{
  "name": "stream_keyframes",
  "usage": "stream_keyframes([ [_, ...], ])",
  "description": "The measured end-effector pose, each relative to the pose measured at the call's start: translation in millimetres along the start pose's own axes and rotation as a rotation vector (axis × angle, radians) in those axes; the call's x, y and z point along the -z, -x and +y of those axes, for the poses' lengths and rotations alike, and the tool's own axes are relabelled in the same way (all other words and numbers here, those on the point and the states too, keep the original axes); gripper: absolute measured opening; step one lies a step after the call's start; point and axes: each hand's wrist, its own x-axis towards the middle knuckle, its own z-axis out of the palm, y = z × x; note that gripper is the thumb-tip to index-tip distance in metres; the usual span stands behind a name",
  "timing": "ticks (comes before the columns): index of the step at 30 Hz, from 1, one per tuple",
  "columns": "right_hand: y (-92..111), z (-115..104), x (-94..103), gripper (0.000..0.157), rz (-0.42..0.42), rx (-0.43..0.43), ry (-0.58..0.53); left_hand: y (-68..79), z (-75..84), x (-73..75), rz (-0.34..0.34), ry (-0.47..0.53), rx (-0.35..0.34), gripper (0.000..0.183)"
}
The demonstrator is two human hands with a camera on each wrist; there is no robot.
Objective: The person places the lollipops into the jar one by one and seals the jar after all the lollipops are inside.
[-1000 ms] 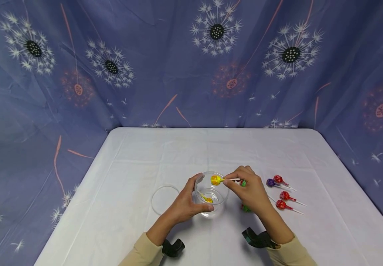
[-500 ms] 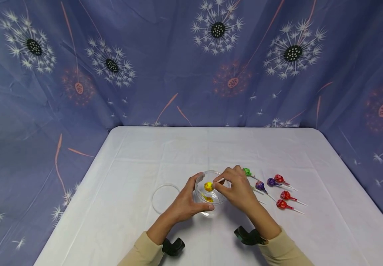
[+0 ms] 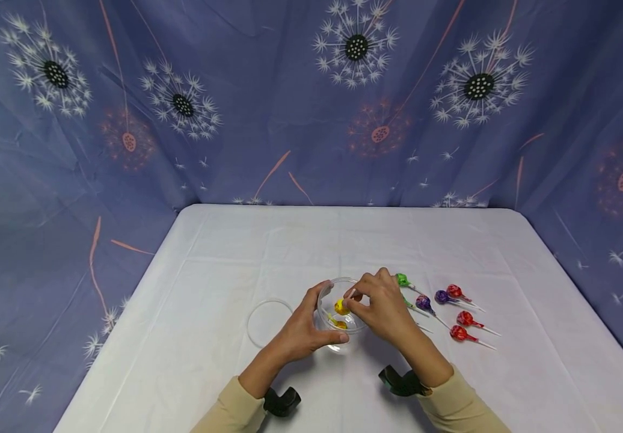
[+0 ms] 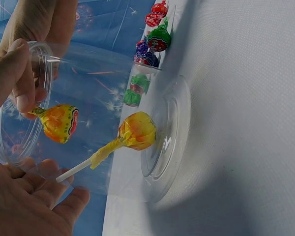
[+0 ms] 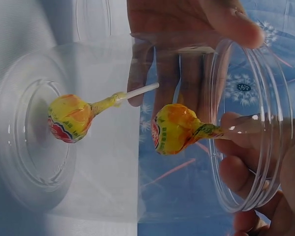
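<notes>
Yellow-and-orange wrapped lollipop (image 3: 341, 307) pinched inside a clear round plastic jar (image 3: 326, 305)

Head view: the left hand (image 3: 297, 331) is curled round the jar, thumb on the near side, fingers behind. The right hand (image 3: 384, 305) is at the mouth, thumb and fingertips closed together on the lollipop's stick end. This view alone takes in the whole thin clear plastic ring (image 3: 248, 325) left of the jar. Three red-wrapped lollipops (image 3: 465, 319) and two purple-wrapped lollipops (image 3: 423, 303) lie to the right on the white cloth-covered table (image 3: 225, 252), with green-wrapped lollipops (image 3: 402, 279) partly behind the right hand.

Left wrist view: the held candy's red label shows — it hangs within the jar, just past the rim and clear of the base. A second yellow-wrapped lollipop (image 4: 136, 132) has its head near the base, its white stick slanting toward the mouth.

Right wrist view: the left fingers appear through the transparent wall, and the base's stepped rings (image 5: 19, 105) stand out — detail the head view is too distant to give.
</notes>
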Motion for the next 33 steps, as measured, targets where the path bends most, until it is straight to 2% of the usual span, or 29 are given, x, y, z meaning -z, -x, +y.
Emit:
stream_keyframes([
  [10, 1, 1, 0.5, 0.007, -0.012, 0.007, 0.024, 0.5, 0.5, -1.2, 0.001, -0.024, 0.002, 0.095],
  [16, 4, 3, 1.1, 0.007, 0.053, 0.032, -0.008, 0.7, 0.6, -1.7, 0.012, -0.037, 0.009, 0.095],
  [23, 7, 9, 7.8, 0.007, 0.142, 0.041, -0.105, 0.8, 0.4, -0.6, 0.018, -0.023, 0.001, 0.095],
  [27, 8, 14, 14.9, 0.009, 0.167, 0.023, -0.128, 0.7, 0.6, -0.7, 0.017, -0.016, 0.003, 0.095],
  [33, 15, 24, 27.7, 0.008, 0.190, -0.055, -0.145, -0.3, 1.4, -1.5, 0.018, -0.015, 0.005, 0.095],
])
